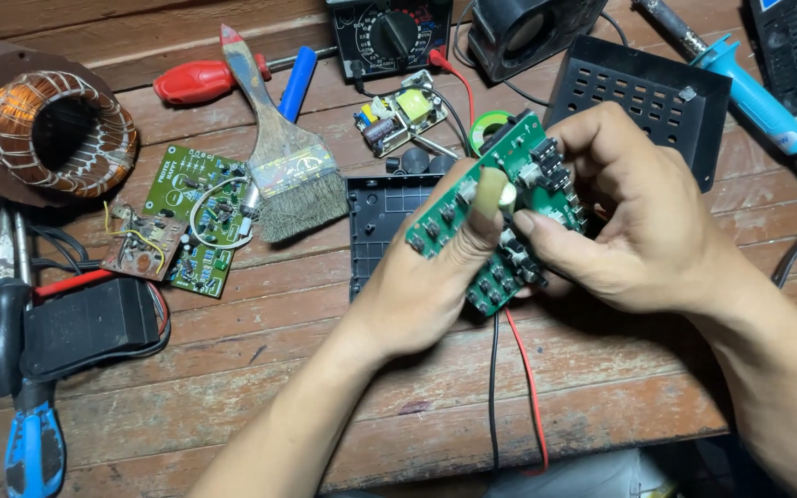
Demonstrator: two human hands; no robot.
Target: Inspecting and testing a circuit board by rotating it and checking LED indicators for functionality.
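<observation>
Both of my hands hold a green circuit board (520, 164) studded with black buttons and sockets, tilted above the wooden table. My left hand (426, 277) grips it from below, thumb pressed on the board's face. My right hand (629, 221) clasps its right side, thumb and fingers wrapped around the edge. Red and black wires (518, 387) hang from under the board toward the table's front edge. Beneath the board lies a dark plastic case half (375, 217).
A second green circuit board (197, 207), a paint brush (279, 157), a copper coil (62, 134), a red-handled screwdriver (197, 81), a multimeter (389, 37), a vented black cover (643, 92), a blue soldering iron (758, 97) and blue-handled pliers (29, 443) surround it.
</observation>
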